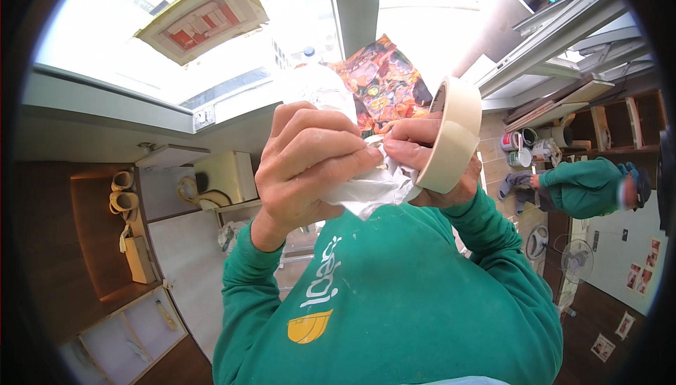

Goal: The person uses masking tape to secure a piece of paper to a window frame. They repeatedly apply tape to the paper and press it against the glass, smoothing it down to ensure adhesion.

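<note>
Both hands meet in front of my chest over a crumpled white sheet (373, 189), thin like paper or plastic film. My left hand (304, 163) is closed, its fingers bent over the sheet and the fingertips pinching it. Opposite, my right hand (415, 144) pinches the same sheet between thumb and fingers. A wide roll of cream masking tape (459, 138) stands on edge around the right hand, hiding part of it. More bright white material (320, 89) shows just beyond the left knuckles; its edges are washed out by glare.
A colourful printed cloth (384, 85) lies beyond my hands by the window. Left are brown cabinets (49, 223) with tape rolls (123, 191) inside. At right, a person in green (591, 188) is near paint cans (517, 147) and a standing fan (577, 258).
</note>
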Demonstrator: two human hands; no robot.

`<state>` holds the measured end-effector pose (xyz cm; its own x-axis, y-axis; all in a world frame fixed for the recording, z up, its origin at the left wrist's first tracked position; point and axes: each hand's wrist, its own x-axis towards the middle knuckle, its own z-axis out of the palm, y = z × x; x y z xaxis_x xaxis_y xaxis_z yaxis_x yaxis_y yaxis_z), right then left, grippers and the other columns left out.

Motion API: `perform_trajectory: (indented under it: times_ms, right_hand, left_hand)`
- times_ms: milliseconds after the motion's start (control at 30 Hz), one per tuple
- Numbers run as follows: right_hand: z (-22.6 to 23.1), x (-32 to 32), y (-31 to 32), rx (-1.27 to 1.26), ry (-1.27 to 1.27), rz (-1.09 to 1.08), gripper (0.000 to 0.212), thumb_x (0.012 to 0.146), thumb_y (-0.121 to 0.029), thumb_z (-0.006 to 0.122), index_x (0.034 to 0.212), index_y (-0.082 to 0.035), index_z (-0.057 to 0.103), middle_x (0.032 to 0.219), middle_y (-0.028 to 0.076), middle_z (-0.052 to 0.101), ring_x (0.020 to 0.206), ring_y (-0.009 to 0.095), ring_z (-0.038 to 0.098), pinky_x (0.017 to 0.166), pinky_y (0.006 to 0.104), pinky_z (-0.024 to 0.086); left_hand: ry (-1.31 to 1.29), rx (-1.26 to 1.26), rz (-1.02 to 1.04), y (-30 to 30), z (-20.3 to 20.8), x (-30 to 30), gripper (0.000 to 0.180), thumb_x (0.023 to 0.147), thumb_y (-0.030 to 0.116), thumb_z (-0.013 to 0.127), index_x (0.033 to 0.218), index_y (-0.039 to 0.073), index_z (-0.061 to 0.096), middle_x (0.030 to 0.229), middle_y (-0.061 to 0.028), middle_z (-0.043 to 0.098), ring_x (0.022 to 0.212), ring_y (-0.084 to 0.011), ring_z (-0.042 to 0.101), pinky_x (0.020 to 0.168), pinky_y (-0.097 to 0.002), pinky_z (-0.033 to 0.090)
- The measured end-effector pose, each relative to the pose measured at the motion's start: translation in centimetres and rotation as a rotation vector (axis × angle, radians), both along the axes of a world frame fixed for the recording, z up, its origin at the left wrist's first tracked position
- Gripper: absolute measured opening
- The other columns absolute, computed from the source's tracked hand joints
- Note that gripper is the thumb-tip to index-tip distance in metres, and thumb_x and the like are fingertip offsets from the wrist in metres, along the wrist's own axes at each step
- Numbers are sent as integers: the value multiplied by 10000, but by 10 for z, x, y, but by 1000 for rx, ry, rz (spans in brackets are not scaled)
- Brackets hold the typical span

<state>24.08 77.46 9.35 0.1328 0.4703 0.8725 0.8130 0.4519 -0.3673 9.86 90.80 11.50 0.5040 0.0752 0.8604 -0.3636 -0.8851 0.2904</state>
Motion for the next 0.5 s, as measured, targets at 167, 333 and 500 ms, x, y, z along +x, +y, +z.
perform_trajectory:
  times_ms: [167, 333, 500]
  right_hand:
    - [5, -13, 9, 14, 276, 67, 288, 663, 46, 665, 938, -32, 702, 864, 146, 687, 717, 249, 673, 611, 328, 539]
    - [-5, -10, 14, -91, 555, 190, 243, 699, 45, 653, 928, -24, 698, 886, 156, 697, 718, 221, 667, 639, 288, 528]
    - [-15, -3, 23, -150, 883, 362, 192, 746, 52, 643, 926, 0, 686, 917, 112, 702, 779, 154, 659, 679, 273, 521]
  left_hand:
    - [-49, -7, 33, -3, 5, -4, 332, 558, 157, 837, 863, 83, 728, 867, 7, 637, 792, -192, 638, 681, -331, 440]
    - [-92, 59, 88, 0, 0, -2, 355, 555, 162, 846, 877, 79, 721, 881, -2, 630, 786, -194, 633, 684, -337, 444]
    - [-31, -112, 30, 11, -6, 8, 311, 597, 91, 837, 876, 36, 711, 860, -71, 637, 763, -208, 629, 649, -327, 472]
